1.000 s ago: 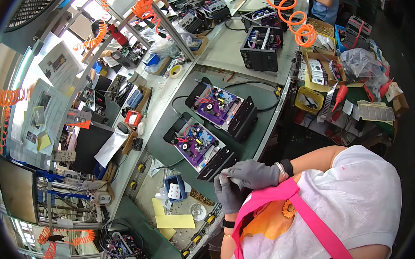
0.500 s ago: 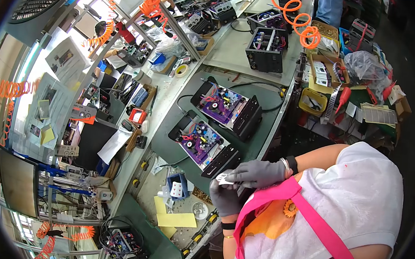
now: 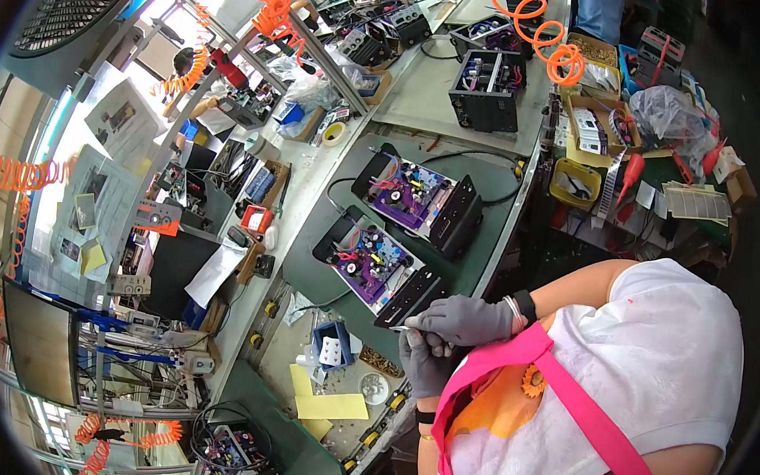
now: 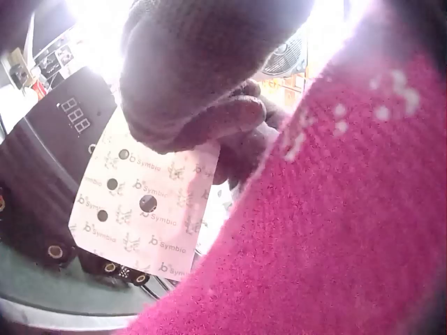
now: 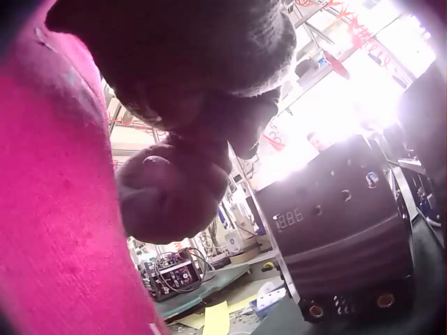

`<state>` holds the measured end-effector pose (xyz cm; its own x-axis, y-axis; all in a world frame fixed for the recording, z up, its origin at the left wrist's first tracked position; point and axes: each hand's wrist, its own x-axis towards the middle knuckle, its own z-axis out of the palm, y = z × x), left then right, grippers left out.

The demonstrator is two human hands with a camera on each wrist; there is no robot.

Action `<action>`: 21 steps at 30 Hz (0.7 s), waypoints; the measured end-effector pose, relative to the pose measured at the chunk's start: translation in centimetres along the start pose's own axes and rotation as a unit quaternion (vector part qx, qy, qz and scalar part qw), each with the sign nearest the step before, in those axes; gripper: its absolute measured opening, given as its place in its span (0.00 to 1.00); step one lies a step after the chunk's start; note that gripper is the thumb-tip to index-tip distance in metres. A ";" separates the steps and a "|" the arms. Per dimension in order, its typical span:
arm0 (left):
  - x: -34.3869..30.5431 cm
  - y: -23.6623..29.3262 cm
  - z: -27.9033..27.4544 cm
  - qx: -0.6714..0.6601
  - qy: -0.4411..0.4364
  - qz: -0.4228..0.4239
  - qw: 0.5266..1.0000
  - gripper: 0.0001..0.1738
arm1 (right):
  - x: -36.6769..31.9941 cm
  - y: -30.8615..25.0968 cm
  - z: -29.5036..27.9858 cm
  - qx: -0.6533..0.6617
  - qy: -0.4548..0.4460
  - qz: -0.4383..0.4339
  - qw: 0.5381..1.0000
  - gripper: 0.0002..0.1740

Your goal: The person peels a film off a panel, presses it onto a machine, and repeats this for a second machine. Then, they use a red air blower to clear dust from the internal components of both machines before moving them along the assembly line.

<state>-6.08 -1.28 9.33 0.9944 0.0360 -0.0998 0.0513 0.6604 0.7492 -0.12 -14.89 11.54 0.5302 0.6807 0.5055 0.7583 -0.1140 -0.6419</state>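
Observation:
Both hands wear grey gloves and meet in front of the apron. My left hand (image 3: pixel 425 369) pinches an adhesive label (image 4: pixel 150 209), a pale sheet with printed "Symbio" backing and several round holes. My right hand (image 3: pixel 470 321) lies against the left, its fingertips pinching at the same label. From the head only a thin white edge of the label shows beside the fingertips. Just beyond the hands stands the nearer open machine (image 3: pixel 369 268), its purple circuit board exposed and its black front panel (image 5: pixel 335 216) facing me. The fingers partly hide the label's upper part.
A second open machine (image 3: pixel 414 196) stands beside the first on the green mat (image 3: pixel 310 219). Left of the hands are a blue bin (image 3: pixel 333 345), yellow paper (image 3: pixel 331 406) and a round white dish (image 3: pixel 374 388). An orange coiled hose (image 3: pixel 551 50) hangs overhead.
Half a second ago the label's white face with dark holes showed between the hands; now it is turned edge-on to the head view. The hands stay close together; the machines have not moved.

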 end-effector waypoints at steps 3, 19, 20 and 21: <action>0.0 -0.1 0.3 0.005 0.005 0.021 1.000 0.16 | 0.1 0.3 0.4 0.001 0.052 -0.036 0.998 0.21; -0.2 -0.5 -0.1 -0.017 -0.004 0.013 1.000 0.16 | -0.1 0.5 1.8 -0.090 0.110 -0.066 0.988 0.16; -0.2 -0.4 0.1 -0.011 -0.009 0.013 1.000 0.15 | -0.2 0.5 1.8 -0.057 0.095 -0.042 0.993 0.16; -0.3 -0.4 0.2 -0.017 -0.001 0.007 1.000 0.15 | -0.4 0.4 1.8 -0.024 0.081 -0.018 0.996 0.16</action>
<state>-6.41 -1.72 9.23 0.9951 0.0446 -0.0887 0.0342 0.6851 0.7276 -0.74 -13.92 10.05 0.5536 0.5601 0.6163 0.7932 -0.1291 -0.5952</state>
